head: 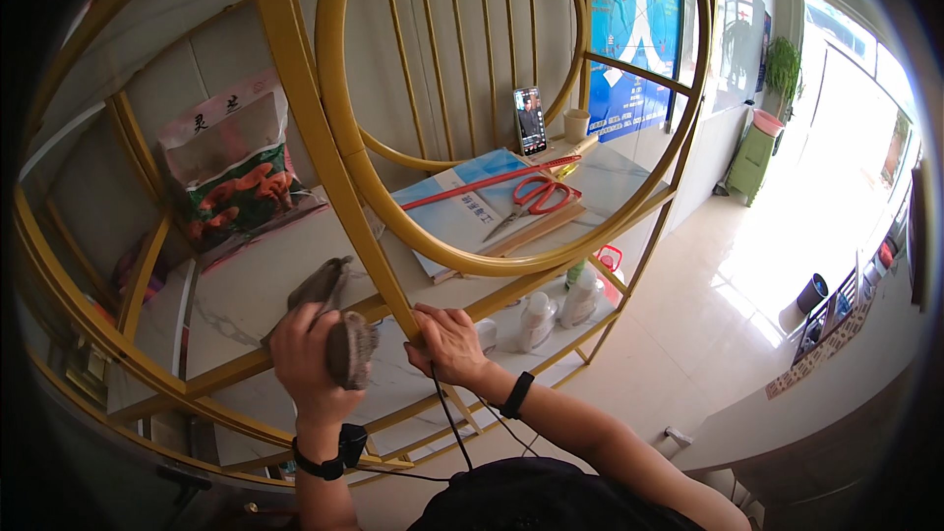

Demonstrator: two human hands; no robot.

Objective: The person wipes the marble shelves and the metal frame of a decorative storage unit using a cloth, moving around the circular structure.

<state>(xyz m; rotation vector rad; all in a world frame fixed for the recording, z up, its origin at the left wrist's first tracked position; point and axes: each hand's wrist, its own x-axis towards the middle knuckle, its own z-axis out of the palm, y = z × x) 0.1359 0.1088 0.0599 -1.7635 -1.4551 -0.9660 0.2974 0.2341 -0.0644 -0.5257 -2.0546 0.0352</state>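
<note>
My left hand [313, 358] grips a bunched grey-brown cloth [350, 354], held over the front rail of a gold metal shelf rack [332, 221]. My right hand [450, 343] is closed around the rack's upright post, a little to the right of the cloth. Behind the post, a marble-patterned shelf bears a blue-and-white booklet [442, 199], red-handled scissors [535, 199], a long red stick [487, 183], a phone [529, 120] propped upright with its screen lit, and a paper cup [576, 125].
A printed plastic bag [240, 169] leans at the back left of the rack. White bottles [537, 321] stand on a lower shelf. Dark cables hang near my wrists. At the right are a green stand [751, 162] with a pink basin [768, 122], a counter [782, 413] and a bright doorway.
</note>
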